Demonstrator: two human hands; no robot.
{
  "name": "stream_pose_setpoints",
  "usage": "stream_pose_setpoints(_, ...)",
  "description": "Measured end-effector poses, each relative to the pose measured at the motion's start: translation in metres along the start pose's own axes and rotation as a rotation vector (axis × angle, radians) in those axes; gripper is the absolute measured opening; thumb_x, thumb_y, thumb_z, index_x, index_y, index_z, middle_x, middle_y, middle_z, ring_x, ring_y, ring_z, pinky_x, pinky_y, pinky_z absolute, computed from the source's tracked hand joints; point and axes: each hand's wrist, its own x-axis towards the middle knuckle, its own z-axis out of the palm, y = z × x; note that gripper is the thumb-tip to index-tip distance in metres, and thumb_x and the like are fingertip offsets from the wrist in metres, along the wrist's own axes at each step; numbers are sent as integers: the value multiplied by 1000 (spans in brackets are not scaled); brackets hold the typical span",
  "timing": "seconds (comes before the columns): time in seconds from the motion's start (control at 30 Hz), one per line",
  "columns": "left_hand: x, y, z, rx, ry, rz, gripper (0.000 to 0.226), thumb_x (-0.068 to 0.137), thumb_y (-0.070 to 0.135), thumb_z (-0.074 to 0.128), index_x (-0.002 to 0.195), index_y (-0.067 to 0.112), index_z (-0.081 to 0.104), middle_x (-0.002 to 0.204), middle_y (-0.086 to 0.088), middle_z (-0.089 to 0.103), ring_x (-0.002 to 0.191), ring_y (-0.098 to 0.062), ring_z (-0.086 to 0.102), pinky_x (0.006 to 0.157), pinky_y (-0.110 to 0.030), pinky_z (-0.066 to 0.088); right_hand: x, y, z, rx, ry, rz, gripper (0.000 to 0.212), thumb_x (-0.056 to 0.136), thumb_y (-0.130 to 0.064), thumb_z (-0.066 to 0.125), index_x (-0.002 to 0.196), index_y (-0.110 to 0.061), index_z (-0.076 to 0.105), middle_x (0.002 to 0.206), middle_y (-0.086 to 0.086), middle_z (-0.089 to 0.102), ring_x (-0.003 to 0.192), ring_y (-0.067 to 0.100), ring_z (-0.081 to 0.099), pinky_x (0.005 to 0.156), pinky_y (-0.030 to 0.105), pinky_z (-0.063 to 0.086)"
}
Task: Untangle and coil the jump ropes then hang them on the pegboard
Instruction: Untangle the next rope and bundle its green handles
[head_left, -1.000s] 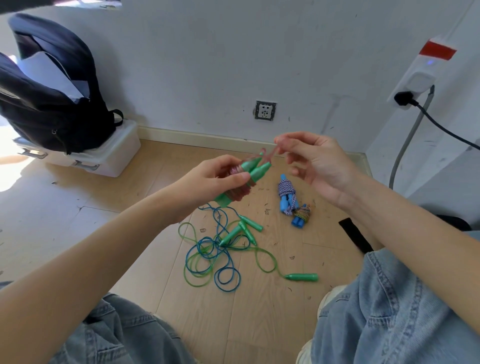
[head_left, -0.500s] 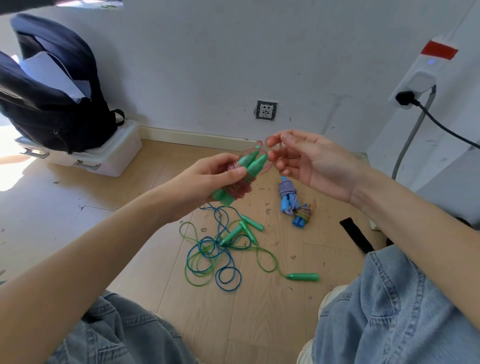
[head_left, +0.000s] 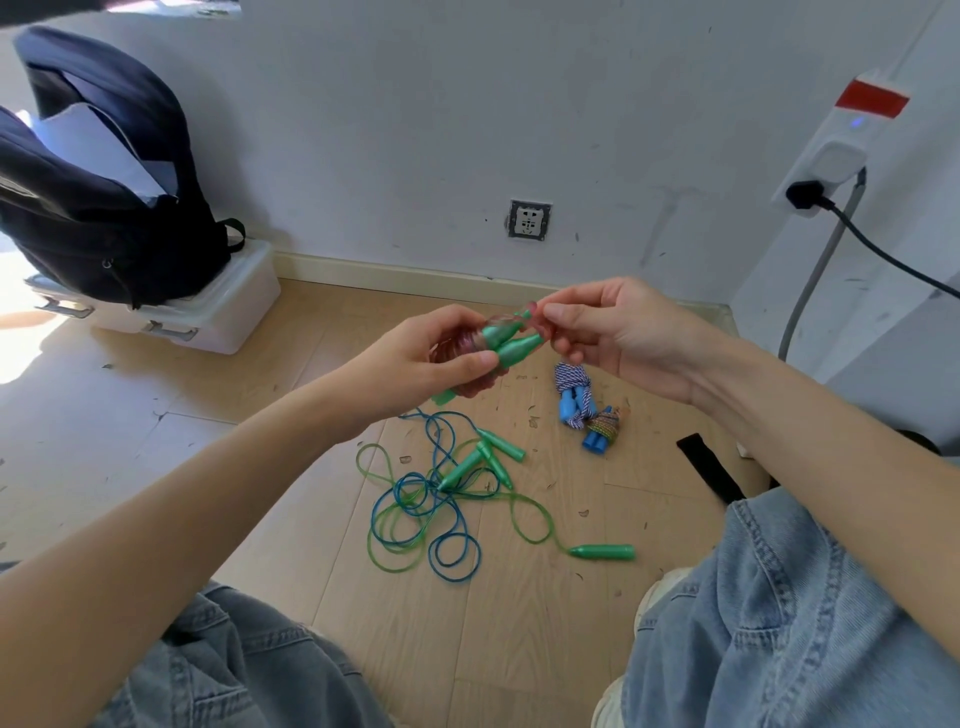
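Two green handles (head_left: 511, 345) with pink rope wound round, gripped in left hand (head_left: 436, 364); right hand (head_left: 618, 332) fingers pinch rope end by handle tips. Risk: pinch slips, wraps spring loose; judged springy cord. Tangled ropes (head_left: 431, 512) lie below on wood floor (head_left: 291, 509). Two wound bundles near. White wall, socket (head_left: 529, 220), backpack (head_left: 98, 208) on box.

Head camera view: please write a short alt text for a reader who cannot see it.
A person's left hand grips a pink jump rope coiled around its green handles, while the right hand pinches the rope end. On the wooden floor lie tangled green and blue ropes and two coiled bundles with blue handles.
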Motion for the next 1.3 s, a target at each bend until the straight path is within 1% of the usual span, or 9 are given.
stream_pose_setpoints(0.2,0,0,-1,1,17,22,18,88,9,57,105,15,56,85,-2,69,75,-8,66,74,-24,55,-2,-1,-1,73,-72,63,14,88,-3,52,88,-2,65,66,1,65,56,6,53,53,16,43)
stream_pose_setpoints(0.47,0,3,5,160,58,50,14,87,11,60,97,19,53,82,-3,67,70,-9,64,71,-22,54,0,3,6,160,40,50,16,76,1,62,88,-8,57,76,9,62,55,10,55,51,16,50)
stream_pose_setpoints(0.6,2,2,7,217,134,-17,18,86,17,62,102,14,54,83,-3,70,78,-20,68,77,-30,56,-1,6,12,-36,79,-59,12,88,4,53,95,-6,54,88,11,62,76,20,56,62,20,52)
stream_pose_setpoints(0.73,6,2,7,216,221,-102,18,86,25,62,99,14,57,75,4,69,70,-13,67,75,-29,55,-3,7,18,-397,47,-186,22,88,-2,56,105,-16,55,101,8,65,84,15,62,76,24,53)
stream_pose_setpoints(0.83,6,0,10,230,196,-144,19,87,30,61,99,15,57,76,5,68,69,-7,66,75,-27,56,-1,10,22,-684,118,-301,16,82,-5,65,96,-14,67,94,1,69,82,12,63,80,25,52)
stream_pose_setpoints(0.93,6,-3,11,262,196,-144,17,86,32,61,95,18,56,73,7,68,64,-2,65,72,-25,56,0,13,23,-688,175,-310,11,79,-9,69,83,-19,70,79,-7,67,69,1,57,71,17,49)
stream_pose_setpoints(1.07,9,-9,17,329,214,-208,16,88,36,57,86,22,50,66,10,64,50,9,58,52,-11,49,0,17,24,-874,284,-416,2,80,-17,69,81,-18,68,94,-6,62,86,7,52,76,14,41)
stream_pose_setpoints(1.2,8,-18,23,305,150,-308,18,90,33,56,86,17,49,71,6,65,47,3,60,42,-8,42,-5,21,34,-1106,82,-553,6,86,-16,63,86,-10,64,85,0,63,84,14,51,77,28,42)
stream_pose_setpoints(1.3,8,-18,26,280,95,-330,16,90,32,55,92,16,51,76,5,65,50,2,62,47,-11,45,-4,20,32,-871,145,-459,3,89,-9,57,86,-10,59,78,2,64,72,13,60,69,25,50)
